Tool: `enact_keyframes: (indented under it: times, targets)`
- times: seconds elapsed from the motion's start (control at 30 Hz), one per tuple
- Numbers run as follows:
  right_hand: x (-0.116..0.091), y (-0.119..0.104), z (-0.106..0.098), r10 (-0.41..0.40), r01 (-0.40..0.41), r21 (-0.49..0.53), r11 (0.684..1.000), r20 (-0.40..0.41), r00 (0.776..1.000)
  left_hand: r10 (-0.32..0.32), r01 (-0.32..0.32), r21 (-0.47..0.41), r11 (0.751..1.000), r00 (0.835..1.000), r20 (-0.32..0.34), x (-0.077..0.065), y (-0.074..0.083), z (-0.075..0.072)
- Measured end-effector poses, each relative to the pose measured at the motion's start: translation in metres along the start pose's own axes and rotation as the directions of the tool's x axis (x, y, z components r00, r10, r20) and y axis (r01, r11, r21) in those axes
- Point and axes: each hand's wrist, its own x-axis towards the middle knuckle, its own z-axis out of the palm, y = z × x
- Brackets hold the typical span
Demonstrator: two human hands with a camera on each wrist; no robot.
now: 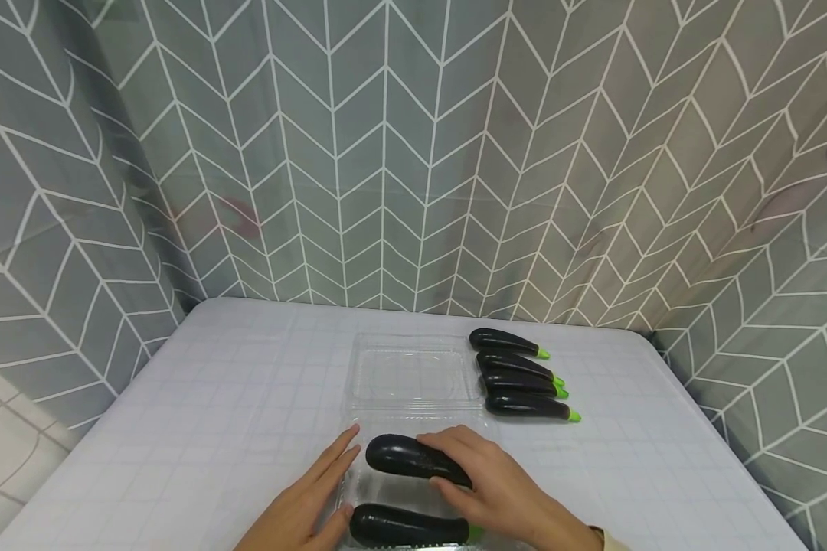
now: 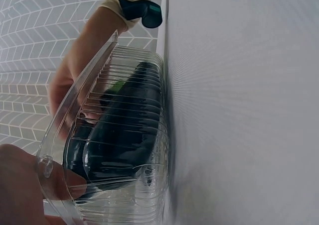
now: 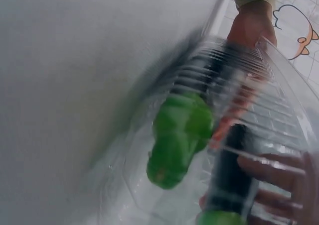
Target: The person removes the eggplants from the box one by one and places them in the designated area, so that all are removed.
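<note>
A clear plastic clamshell box [image 1: 413,375] lies on the table with its lid folded back. One dark eggplant [image 1: 406,526] lies along the near side of its tray, its green stem [image 3: 179,135] to the right. My right hand [image 1: 485,478] grips a second eggplant [image 1: 410,457] around its right part, over the tray; its stem end is hidden by the hand in the head view. My left hand [image 1: 310,497] rests at the tray's left edge with fingers fairly straight. Its thumb [image 2: 70,183] is beside the eggplants' blunt ends.
Several more eggplants [image 1: 524,405] lie in a row to the right of the lid, stems pointing right. The white cloth-covered table [image 1: 200,428] ends at a patterned grey curtain [image 1: 413,191] at the back and sides.
</note>
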Motion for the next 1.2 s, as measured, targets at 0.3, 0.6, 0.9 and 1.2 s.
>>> enact_keyframes:
  times: [0.3,0.6,0.9,1.2]
  targets:
    - [-0.001,-0.001,-0.010,0.041,-0.041,0.003,0.999,-0.028,0.999,0.027,-0.026,0.025,0.999,1.000,-0.016,0.001,0.000,0.000]
    - [-0.004,0.001,-0.021,0.051,-0.056,-0.058,0.997,-0.089,0.995,0.041,-0.041,0.031,0.999,0.999,-0.017,0.001,0.001,0.000]
    - [-0.010,0.004,-0.029,0.054,-0.068,-0.102,0.992,-0.133,0.990,0.007,-0.007,0.028,1.000,1.000,0.012,0.002,0.003,-0.003]
    - [-0.017,0.005,-0.039,0.099,-0.117,-0.123,0.985,-0.140,0.985,-0.045,0.044,0.012,0.999,0.998,0.048,0.003,0.005,-0.004]
